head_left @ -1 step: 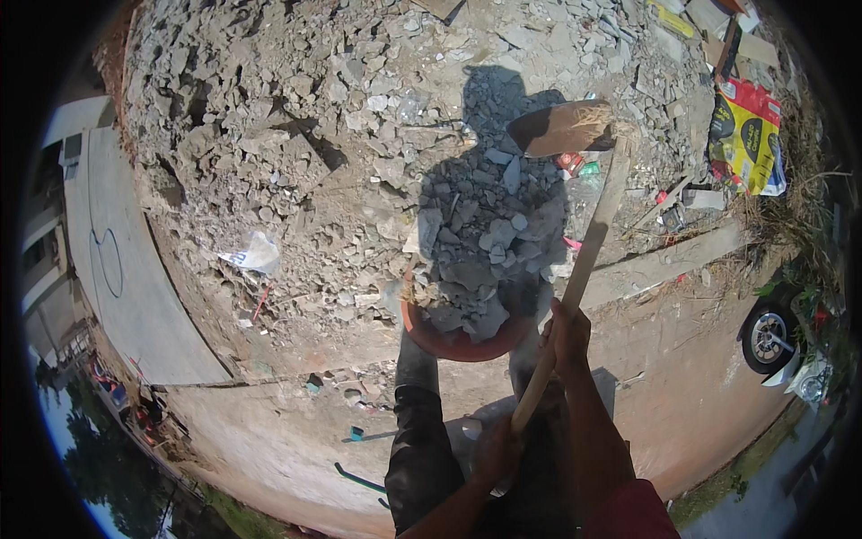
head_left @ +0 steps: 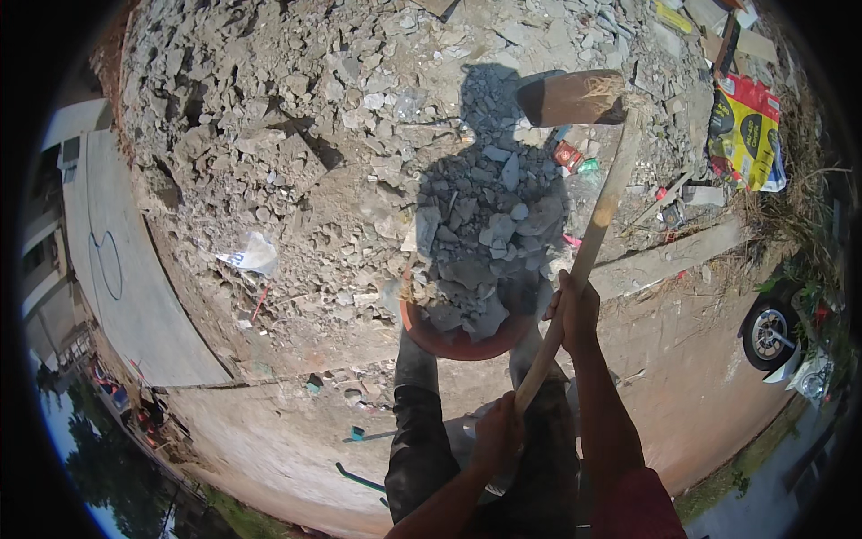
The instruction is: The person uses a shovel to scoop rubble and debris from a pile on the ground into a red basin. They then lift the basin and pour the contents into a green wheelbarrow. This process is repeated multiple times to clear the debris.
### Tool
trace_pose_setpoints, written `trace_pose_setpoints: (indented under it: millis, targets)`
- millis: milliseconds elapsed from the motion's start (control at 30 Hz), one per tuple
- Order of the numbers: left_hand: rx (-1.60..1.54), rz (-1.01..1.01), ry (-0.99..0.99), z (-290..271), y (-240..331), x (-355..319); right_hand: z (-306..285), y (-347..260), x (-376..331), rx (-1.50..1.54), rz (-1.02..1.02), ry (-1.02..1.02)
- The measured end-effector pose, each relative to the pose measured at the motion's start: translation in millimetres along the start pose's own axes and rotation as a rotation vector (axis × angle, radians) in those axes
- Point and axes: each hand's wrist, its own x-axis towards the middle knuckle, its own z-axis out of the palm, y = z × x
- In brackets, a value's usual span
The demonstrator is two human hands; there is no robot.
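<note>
Out toward one o'clock from the red-brown basin (head_left: 473, 349), a wood-handled hoe (head_left: 589, 251) points over the broken concrete (head_left: 269, 144). The left hand (head_left: 499, 429) and right hand (head_left: 576, 310) curl their fingers round it. I think a short swing could crack the basin.

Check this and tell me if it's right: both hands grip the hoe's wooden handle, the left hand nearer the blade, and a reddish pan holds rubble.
Wrong on one point: the head view shows the right hand nearer the blade and the left hand farther from it. Both do grip the wooden handle, and a reddish pan holds rubble.
</note>
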Motion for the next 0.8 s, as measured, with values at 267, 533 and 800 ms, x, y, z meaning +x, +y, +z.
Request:
trace_pose_setpoints:
  millis: [267, 533, 800]
  targets:
    - [0.153, 0.111, -0.083, -89, 80, 215, 71, -111, 183, -0.077, -0.241, 0.167]
    - [0.248, -0.262, -0.35, -71, -32, 55, 56, 119, 77, -0.523, -0.006, 0.088]
    - [0.473, -0.501, -0.445, -160, 19, -58, 79, 97, -78, -0.007, 0.304, 0.068]
